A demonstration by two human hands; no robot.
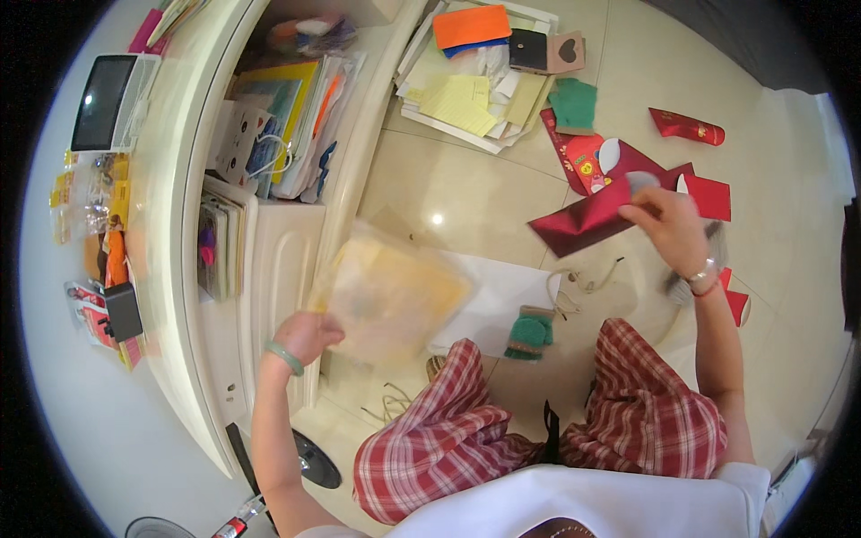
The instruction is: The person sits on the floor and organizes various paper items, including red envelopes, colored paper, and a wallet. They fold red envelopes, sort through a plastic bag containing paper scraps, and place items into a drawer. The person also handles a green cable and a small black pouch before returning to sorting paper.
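Observation:
My left hand (303, 342) is closed on the near-left edge of a see-through plastic sleeve (395, 291) with something yellowish inside, blurred by motion. Beneath it, partly covered, a white sheet (511, 294) lies on the floor. To the right, the thumb and fingers of my right hand (668, 226) pinch the end of a shiny dark red envelope (581, 218). Other red envelopes (708, 197) lie around that hand, one of them with a colourful print (587, 170). A green knitted glove (529, 334) rests between my knees at the sheet's edge.
At the left stands a cream cabinet (287, 260) with an open shelf of folders and papers (309, 117). A white tray (413, 115) holding papers and an orange envelope (471, 27) sits at the far middle. Beige cords (574, 287) and another green knitted piece (574, 105) lie on the tiles.

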